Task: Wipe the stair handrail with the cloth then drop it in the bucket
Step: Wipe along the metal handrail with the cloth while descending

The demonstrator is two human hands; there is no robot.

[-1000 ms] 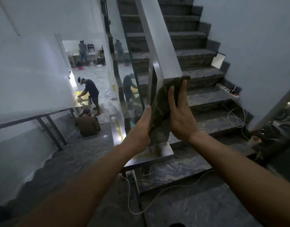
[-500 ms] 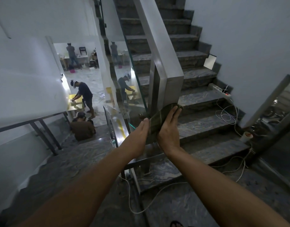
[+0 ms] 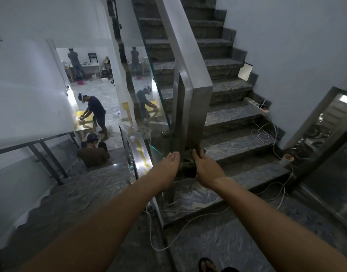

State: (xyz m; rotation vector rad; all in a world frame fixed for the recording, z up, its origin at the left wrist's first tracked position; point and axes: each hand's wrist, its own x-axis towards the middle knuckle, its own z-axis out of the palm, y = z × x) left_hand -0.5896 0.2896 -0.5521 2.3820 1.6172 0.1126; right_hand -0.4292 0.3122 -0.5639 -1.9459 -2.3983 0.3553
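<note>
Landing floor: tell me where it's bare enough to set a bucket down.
Bare patches: the landing floor right of the white cable, up to the glass door, and the lower landing left of the handrail post. Crowded: the steps by the wall, with power strip, coiled cables and cup.

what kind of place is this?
Looks like an indoor stairwell landing in a building, probably a home or small workplace. Marbled stone stairs climb ahead, a steel handrail post holds a glass panel, and a lit room with a person working lies below.
</note>
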